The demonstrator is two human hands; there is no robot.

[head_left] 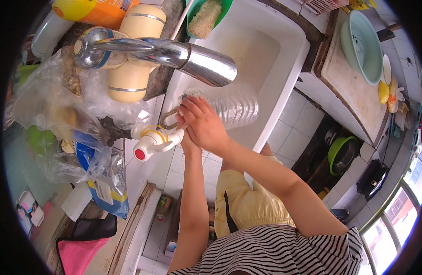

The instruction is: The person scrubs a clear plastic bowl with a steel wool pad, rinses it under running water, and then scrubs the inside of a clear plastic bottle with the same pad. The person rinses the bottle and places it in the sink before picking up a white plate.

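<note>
My right hand (209, 125) lies over my left hand (189, 140), its fingers stretched out together. Most of my left hand is hidden beneath it, and so is whatever may be between the palms. Both are beside the spout of a white plastic tap (159, 142) with a red end cap. A thin clear streak, perhaps water, shows between the spout and the fingers. Just behind the hands, a large ribbed clear plastic bottle (240, 106) lies over the white sink (283, 106). A brownish loop-shaped handle (166, 120) shows left of my fingertips.
A chrome faucet (211, 65) reaches over the sink. At its far end sits a green container (227, 8) with a tan sponge-like pad (206, 19). Clear plastic bags (56, 99) crowd the left ledge. A pale green basin (360, 48) stands on the right counter (348, 86).
</note>
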